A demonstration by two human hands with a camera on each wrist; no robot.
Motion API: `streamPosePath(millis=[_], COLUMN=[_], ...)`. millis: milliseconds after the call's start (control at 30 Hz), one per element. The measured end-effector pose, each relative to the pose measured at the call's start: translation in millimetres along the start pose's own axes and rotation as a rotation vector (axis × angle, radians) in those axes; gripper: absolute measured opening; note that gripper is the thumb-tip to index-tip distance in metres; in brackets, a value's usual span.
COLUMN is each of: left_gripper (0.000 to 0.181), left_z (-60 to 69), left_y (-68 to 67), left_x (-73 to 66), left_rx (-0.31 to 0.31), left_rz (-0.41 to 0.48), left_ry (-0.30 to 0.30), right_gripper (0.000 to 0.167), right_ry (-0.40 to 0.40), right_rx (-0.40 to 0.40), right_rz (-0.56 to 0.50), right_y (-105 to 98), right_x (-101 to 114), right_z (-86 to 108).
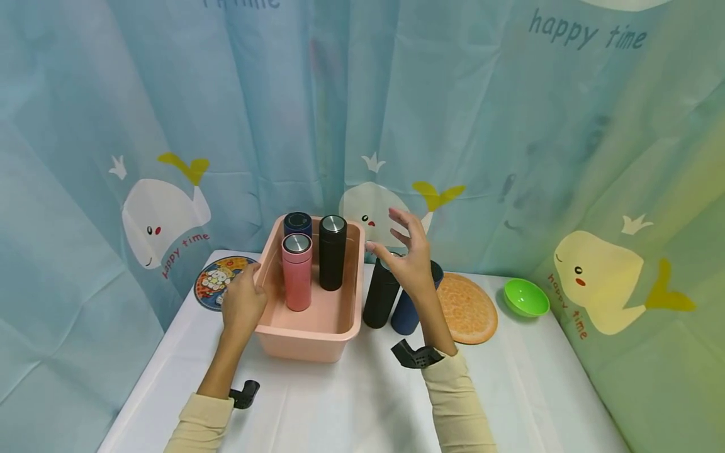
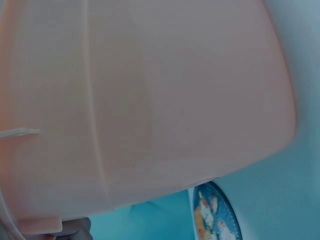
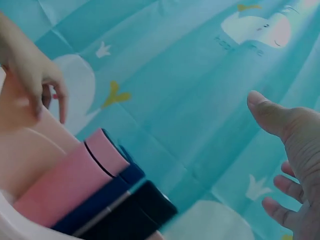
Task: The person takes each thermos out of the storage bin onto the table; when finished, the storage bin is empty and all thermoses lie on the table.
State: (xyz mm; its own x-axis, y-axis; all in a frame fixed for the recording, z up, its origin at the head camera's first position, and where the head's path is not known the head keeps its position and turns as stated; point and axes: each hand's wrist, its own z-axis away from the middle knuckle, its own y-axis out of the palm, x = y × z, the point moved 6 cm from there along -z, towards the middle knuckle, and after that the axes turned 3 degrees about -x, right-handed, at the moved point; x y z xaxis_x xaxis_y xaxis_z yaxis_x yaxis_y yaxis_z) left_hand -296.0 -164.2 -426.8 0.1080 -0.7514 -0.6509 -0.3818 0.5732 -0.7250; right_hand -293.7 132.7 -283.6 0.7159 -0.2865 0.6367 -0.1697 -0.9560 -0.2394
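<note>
Left hand [image 1: 243, 303] grips left rim of pink bin [image 1: 303, 348] on tabletop [image 1: 340, 409]. Right hand [image 1: 412, 263] raised near right rim, fingers spread wide. Pink bottle [image 1: 297, 280], navy bottle [image 1: 297, 223], black bottle [image 1: 331, 258] upright inside; second black bottle [image 1: 380, 297], blue bottle [image 1: 404, 314] stand just right of bin.

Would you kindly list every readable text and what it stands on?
"happy time": curtain, red, by left whale.
"happy time": curtain, red, by right whale.
"happy time": curtain, dark, top right.
"time": curtain, top; preceding word cut off.
Navy bottle in tub: lid marks too small to read.
Right wrist view: curtain lettering blurred.
</note>
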Motion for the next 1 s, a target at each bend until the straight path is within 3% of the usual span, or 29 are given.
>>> streamPosePath(millis=[233,500,633,867,1000], left_gripper=[0.049,0.049,0.048,0.048,0.048], left_z=[0.8,1.3,1.2,0.6,1.0], left_y=[-2.0,-3.0,-3.0,-2.2,-1.9], left_x=[-1.1,-0.9,-0.9,-1.3,-0.2], left_rx=[-0.045,-0.034,-0.038,-0.027,-0.016], left_rz=[0.009,0.019,0.016,0.014,0.007], left_ry=[0.036,0.033,0.036,0.03,0.023], right_gripper=[0.066,0.066,0.066,0.069,0.067], right_ry=[0.039,0.205,0.285,0.367,0.399], right_rx=[0.097,0.23,0.303,0.403,0.423], right_rz=[-0.035,-0.095,-0.122,-0.063,-0.053], right_y=[28.8,59.7,72.5,97.1,104.0], right_x=[3.2,-16.5,-31.2,-83.6,-89.4], right_z=[3.9,12.4,17.5,31.3,33.8])
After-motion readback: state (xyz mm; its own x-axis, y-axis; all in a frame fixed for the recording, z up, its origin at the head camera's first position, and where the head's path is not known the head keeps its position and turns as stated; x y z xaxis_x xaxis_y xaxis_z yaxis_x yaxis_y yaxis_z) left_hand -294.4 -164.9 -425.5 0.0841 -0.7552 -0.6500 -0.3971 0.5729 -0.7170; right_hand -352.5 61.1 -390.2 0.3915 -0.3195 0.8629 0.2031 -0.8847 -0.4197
